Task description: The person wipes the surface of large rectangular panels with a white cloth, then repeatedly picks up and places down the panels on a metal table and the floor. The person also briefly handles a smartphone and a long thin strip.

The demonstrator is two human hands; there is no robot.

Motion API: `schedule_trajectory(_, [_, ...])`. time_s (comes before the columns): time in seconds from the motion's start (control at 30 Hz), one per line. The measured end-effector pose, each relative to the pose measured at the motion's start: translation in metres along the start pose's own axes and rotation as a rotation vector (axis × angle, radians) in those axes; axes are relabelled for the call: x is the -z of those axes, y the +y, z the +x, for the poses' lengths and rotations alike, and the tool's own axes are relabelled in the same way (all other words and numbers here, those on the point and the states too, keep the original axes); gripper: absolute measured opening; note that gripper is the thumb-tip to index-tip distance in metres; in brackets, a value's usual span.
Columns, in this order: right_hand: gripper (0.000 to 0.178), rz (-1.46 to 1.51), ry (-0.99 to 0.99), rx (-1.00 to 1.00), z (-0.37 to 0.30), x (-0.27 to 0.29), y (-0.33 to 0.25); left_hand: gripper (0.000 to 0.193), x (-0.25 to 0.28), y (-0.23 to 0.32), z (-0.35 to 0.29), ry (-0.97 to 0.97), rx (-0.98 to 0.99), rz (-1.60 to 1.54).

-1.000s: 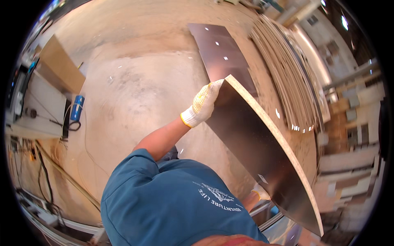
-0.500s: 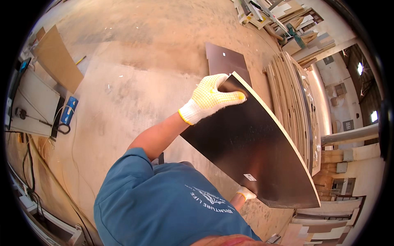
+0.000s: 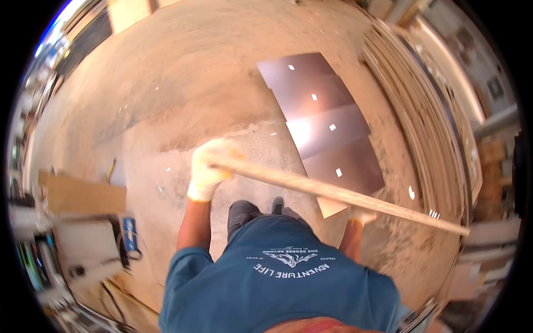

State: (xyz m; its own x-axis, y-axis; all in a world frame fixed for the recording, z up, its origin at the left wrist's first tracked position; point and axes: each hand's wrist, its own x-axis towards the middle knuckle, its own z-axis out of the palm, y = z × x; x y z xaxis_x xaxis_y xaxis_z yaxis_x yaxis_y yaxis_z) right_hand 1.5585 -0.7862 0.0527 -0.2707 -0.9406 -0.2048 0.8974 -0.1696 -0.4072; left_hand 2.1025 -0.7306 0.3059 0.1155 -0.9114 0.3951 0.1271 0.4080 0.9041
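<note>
A dark-faced wooden board (image 3: 322, 190) is held up in front of my body, seen nearly edge-on, so its pale edge runs from upper left to lower right. My left hand (image 3: 210, 169), in a white knit glove with yellow dots, is closed round the board's left end, slightly blurred. Farther right, my right hand (image 3: 362, 214), gloved too, is at the board's near side; its fingers are mostly hidden by the board and smeared. Beyond the board, several dark brown panels (image 3: 321, 114) with small white labels lie overlapping on the floor.
A long stack of boards (image 3: 411, 122) runs along the right. On the left, a tan sheet (image 3: 83, 191) stands by a white cabinet (image 3: 86, 244), with a blue tool (image 3: 130, 234) and cord beside it. A small tan piece (image 3: 331, 207) shows under the board.
The board has turned from showing its dark face to nearly edge-on. My left hand moved left and nearer. The view swung right, bringing more of the floor panels into sight.
</note>
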Motion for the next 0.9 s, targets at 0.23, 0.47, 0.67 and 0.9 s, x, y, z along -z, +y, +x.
schedule_trajectory(0.23, [0.022, 0.165, -0.53, 0.009, 0.147, 0.017, 0.123, 0.046, 0.052, -0.067, 0.133, -0.166, 0.031, -0.177])
schedule_trajectory(0.47, [0.024, 0.133, -0.22, 0.227, 0.167, 0.011, 0.189, 0.044, 0.102, -0.144, 0.249, -0.22, 0.079, 0.045])
schedule_trajectory(0.67, [0.03, 0.181, 0.415, 0.322, 0.168, 0.018, 0.223, 0.047, 0.073, -0.189, 0.365, -0.159, 0.258, -0.147])
schedule_trajectory(0.9, [0.065, 0.184, 0.889, 0.293, 0.209, -0.061, 0.223, 0.021, -0.01, -0.223, 0.515, -1.195, 0.558, 0.971])
